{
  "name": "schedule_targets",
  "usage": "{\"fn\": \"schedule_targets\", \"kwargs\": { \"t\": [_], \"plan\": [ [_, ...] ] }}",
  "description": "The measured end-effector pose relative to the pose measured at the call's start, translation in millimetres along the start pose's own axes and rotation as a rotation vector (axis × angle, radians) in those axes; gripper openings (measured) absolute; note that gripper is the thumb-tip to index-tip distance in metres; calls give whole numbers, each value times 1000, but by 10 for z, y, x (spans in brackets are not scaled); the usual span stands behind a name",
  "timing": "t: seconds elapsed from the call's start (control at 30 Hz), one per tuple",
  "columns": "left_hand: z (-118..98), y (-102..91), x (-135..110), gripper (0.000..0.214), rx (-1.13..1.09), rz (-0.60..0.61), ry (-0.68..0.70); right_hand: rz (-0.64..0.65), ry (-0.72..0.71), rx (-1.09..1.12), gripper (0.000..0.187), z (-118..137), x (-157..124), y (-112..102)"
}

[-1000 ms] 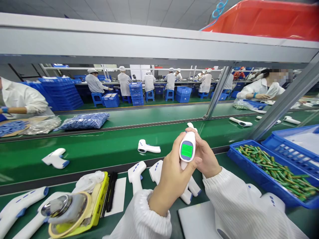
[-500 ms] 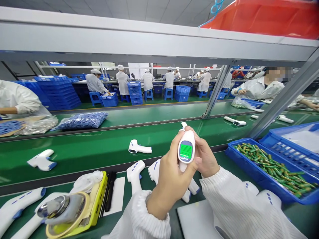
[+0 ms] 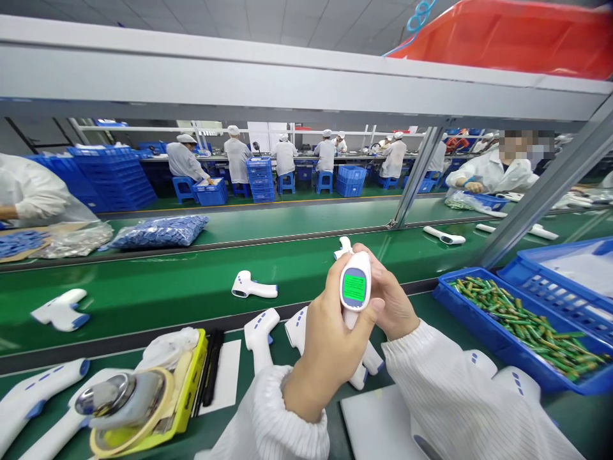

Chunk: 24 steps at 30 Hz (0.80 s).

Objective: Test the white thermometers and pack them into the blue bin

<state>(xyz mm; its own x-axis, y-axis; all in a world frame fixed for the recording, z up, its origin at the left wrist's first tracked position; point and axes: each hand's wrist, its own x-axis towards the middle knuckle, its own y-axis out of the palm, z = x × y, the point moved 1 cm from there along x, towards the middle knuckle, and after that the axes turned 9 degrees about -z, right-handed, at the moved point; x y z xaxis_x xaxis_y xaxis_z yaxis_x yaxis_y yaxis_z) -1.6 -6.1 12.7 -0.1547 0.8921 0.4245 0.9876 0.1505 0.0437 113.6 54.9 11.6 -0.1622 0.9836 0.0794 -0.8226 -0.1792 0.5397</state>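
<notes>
My left hand (image 3: 330, 332) closed round the infrared thermometer (image 3: 355, 281), seemingly by its handle | my right hand (image 3: 397, 306) curled round its side, likely steadying | aloft, left of the blue battery tray (image 3: 472, 316) | lit screen (image 3: 354, 289) towards me, presumably for reading

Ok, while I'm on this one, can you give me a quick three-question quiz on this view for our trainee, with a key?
1. True or false: the screen of the white gun-shaped device held up in the hands is lit red.
2. Multiple choice: which hand appears nearer the blue tray of small green cylinders? A) left hand B) right hand
3. Fill in the blank: the yellow tray is on the person's ____ side.

Key:
1. False; it is lit green.
2. B
3. left
</notes>
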Motion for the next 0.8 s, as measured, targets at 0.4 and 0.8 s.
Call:
{"fn": "schedule_targets", "kwargs": {
  "t": [0.4, 0.8],
  "plan": [
    [10, -15, 8, 54, 129, 19, 5, 166, -18, 24, 48, -45, 15, -87],
    [104, -24, 96, 46, -8, -208, 39, 170, -337, -240, 47, -76, 37, 23]
  ]
}}
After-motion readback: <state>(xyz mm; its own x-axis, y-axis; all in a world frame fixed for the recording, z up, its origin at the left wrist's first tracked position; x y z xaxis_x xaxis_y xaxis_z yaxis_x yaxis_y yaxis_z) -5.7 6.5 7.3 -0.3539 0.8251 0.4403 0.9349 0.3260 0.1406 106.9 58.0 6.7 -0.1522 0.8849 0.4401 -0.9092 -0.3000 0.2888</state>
